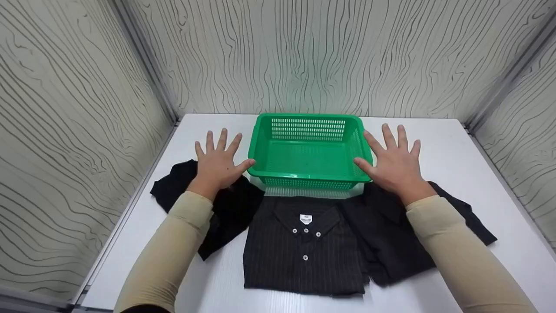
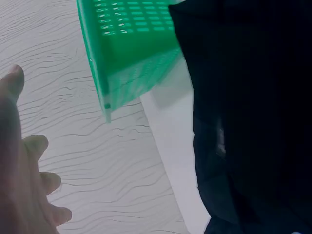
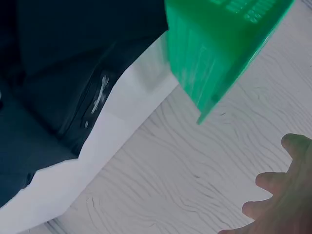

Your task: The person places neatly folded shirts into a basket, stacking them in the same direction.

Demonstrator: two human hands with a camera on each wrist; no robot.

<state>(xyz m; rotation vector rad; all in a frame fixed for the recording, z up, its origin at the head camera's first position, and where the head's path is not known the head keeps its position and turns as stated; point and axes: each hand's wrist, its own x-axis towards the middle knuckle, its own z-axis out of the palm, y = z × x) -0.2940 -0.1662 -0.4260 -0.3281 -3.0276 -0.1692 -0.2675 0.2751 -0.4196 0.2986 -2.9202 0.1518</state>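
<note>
In the head view my left hand (image 1: 219, 167) is spread, palm down, above a crumpled black garment (image 1: 230, 217), its thumb overlapping the left rim of a green plastic basket (image 1: 304, 158). My right hand (image 1: 395, 167) is spread too, over a dark garment (image 1: 395, 243) on the right, thumb tip overlapping the basket's right rim. Neither hand holds anything. Between the forearms lies a folded dark pinstriped shirt (image 1: 304, 261), collar toward the basket, with white buttons and a white label. In both wrist views the fingers stand apart, off the cloth.
The white table (image 1: 491, 204) carries the garments in front of the basket, which stands near the back edge. Wood-grain patterned panels (image 1: 304, 56) rise behind and at both sides. The right garment lies against the shirt's right side.
</note>
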